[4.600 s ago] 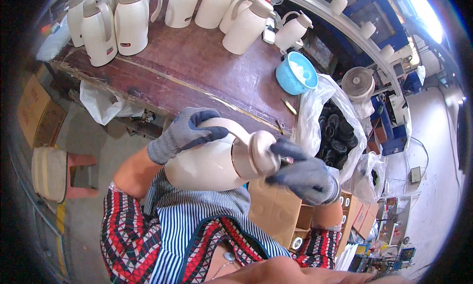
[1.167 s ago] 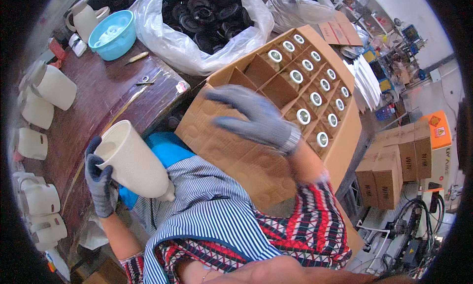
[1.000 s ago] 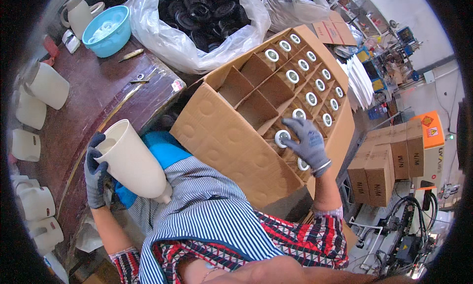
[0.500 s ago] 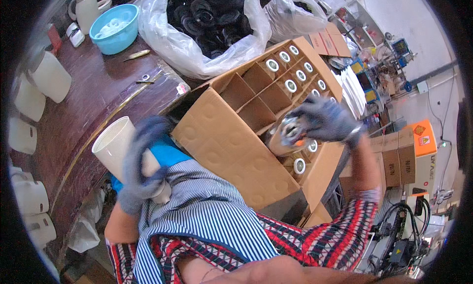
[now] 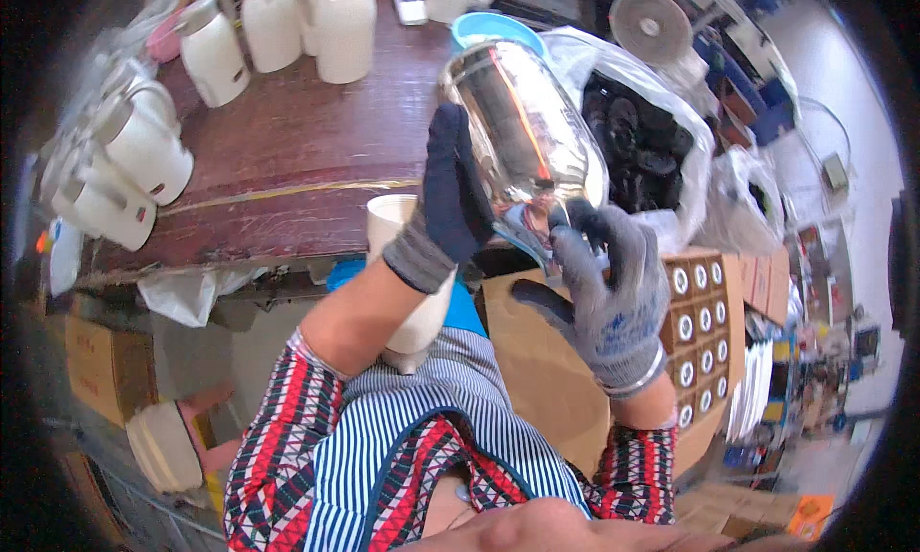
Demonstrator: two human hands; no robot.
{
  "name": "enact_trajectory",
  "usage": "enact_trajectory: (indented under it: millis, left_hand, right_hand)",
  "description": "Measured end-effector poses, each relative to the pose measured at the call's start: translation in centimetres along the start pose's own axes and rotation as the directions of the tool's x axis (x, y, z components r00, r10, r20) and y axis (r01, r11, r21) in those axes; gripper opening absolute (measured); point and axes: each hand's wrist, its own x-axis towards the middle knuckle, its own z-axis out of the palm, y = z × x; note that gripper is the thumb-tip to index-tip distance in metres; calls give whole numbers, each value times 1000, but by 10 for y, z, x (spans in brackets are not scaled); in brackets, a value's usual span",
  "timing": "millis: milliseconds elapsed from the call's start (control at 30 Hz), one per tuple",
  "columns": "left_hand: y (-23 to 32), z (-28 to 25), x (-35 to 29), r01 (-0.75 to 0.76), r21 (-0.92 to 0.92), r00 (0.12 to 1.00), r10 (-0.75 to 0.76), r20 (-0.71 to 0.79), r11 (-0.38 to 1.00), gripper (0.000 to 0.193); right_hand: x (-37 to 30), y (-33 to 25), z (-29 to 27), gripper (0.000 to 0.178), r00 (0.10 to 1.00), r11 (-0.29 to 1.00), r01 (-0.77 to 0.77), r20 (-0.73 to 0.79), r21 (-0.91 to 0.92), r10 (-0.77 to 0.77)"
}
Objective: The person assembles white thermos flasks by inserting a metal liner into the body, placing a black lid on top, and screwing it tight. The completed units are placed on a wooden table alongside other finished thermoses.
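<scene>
Both my hands wear grey-blue work gloves. Between them, tilted above the table's near edge, is a mirror-silver glass flask liner (image 5: 532, 130). My left hand (image 5: 450, 188) is pressed along its left side. The fingers of my right hand (image 5: 615, 298) are closed around its narrow lower end, which they partly hide. On my lap stands a cream jug body (image 5: 420, 327), its wide open rim upward and its tapered end down on the striped apron (image 5: 431, 379). My left forearm and glove cover part of it.
To my right is an open cardboard carton (image 5: 541, 360) with dividers and several liners with white-ringed tops. Behind it, a plastic bag (image 5: 695, 188) holds black parts. Several cream jugs (image 5: 216, 58) stand on the dark red table (image 5: 278, 149), with a blue basin (image 5: 470, 27) farther back.
My right hand has brought the liner from the carton up over the table edge. My left hand has left the jug body and moved onto the liner. The view has turned left.
</scene>
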Motion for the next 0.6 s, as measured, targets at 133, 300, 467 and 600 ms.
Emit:
enact_trajectory:
  millis: [133,300,467,600]
  left_hand:
    - [75,-56,40,32,204,982,-69,176,978,65]
    - [118,-85,53,-47,616,999,24,45,786,65]
    - [85,-107,22,9,754,998,41,-47,657,89]
    - [79,-122,-3,105,781,994,-47,-97,616,97]
  right_hand:
    - [43,33,52,66,999,867,-15,-36,498,38]
    - [105,78,152,76,915,346,-261,118,901,385]
    - [134,100,207,101,915,292,-377,403,879,-33]
    - [129,108,225,105,782,235,-473,528,849,-332]
